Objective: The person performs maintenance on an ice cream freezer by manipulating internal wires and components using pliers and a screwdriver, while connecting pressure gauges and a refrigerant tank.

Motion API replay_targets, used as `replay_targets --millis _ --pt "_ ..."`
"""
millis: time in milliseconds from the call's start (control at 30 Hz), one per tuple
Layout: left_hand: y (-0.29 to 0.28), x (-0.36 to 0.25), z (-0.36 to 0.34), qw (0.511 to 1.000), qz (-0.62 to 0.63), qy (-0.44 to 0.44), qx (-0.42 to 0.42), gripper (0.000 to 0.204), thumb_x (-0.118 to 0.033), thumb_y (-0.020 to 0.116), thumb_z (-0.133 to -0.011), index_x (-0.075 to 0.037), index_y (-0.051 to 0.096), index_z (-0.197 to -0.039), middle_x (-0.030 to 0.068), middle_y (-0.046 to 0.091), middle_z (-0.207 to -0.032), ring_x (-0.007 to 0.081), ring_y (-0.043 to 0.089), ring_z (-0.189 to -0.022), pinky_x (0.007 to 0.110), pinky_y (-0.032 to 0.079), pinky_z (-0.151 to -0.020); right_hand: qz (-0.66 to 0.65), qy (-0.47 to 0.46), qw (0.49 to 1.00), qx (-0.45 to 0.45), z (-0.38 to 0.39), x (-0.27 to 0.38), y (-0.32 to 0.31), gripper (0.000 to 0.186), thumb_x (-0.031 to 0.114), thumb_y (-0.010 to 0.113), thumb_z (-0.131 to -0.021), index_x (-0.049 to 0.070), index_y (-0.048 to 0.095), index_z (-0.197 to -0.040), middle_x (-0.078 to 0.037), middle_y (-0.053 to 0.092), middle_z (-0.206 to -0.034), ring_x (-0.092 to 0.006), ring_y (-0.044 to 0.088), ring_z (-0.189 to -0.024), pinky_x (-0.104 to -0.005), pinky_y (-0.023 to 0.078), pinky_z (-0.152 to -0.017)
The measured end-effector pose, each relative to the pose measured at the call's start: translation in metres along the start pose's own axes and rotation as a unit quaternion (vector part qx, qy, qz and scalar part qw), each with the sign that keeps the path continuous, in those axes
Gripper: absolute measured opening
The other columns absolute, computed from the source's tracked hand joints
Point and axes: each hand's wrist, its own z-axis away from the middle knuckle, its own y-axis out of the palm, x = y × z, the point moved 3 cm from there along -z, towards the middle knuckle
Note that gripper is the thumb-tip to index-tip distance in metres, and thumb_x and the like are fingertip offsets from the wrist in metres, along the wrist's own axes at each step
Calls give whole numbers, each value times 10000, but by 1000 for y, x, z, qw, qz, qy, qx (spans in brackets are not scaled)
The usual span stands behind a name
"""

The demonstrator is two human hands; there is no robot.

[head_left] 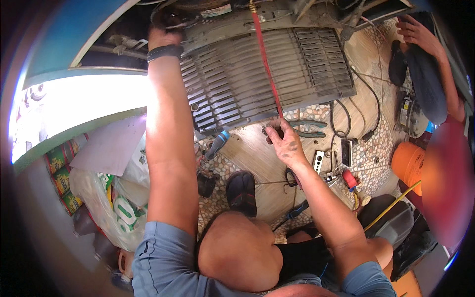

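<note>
My left arm stretches up to the dark underside of an appliance (109,49), where my left hand (165,37) is beside a black rounded part (170,17); its fingers are mostly hidden in shadow. A red hose (264,57) hangs from a brass fitting (253,7) at the top and crosses in front of a grey slatted grille panel (247,74). My right hand (286,144) is closed at the hose's lower end, with thumb and fingers pinched together. Pliers with dark green handles (309,128) lie just right of that hand.
A blue-handled screwdriver (217,143) lies left of my right hand. Right of my forearm are a silver bar with holes (318,161), a red tool part (350,179) and black cables (341,129). A person (445,173) sits at the right by an orange bucket (407,161). Plastic bags (118,208) lie left.
</note>
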Motion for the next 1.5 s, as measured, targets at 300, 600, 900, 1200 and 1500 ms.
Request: replay_targets --millis 300,600,900,1200,1500 --pt "7 -14 7 1000 8 -5 28 103 -155 583 -937 -83 655 -948 60 688 -867 202 653 -786 289 530 -588 26 -11 1000 5 5 -8 3 224 213 655 -927 18 604 -1022 -113 677 -831 -202 660 -753 -341 513 -731" --pt "8 -13 5 998 2 -20 58 103 -166 608 -923 -76 657 -938 64 686 -861 200 653 -776 273 517 -556 24 -14 1000 -1 5 -22 5 215 202 662 -914 21 616 -1020 -128 685 -879 -226 663 -796 -348 511 -754" --pt "3 -11 4 999 3 3 45 80 -132 610 -925 -65 650 -948 70 683 -887 212 655 -793 309 554 -633 36 -34 999 2 2 -30 9 221 212 663 -911 34 610 -1031 -164 689 -916 -300 675 -839 -396 508 -791" --pt "15 -7 23 999 30 27 35 60 -86 635 -891 -67 631 -948 76 650 -851 195 613 -707 283 546 -607 24 -21 999 7 2 -30 12 231 208 673 -903 25 613 -1032 -139 681 -872 -245 659 -776 -363 513 -749" --pt "-13 -10 -6 998 37 15 41 171 -94 745 -836 -83 647 -976 58 686 -928 188 646 -793 293 560 -642 32 -21 999 17 1 -27 7 228 203 672 -908 20 615 -1031 -141 681 -874 -239 661 -773 -351 515 -743"
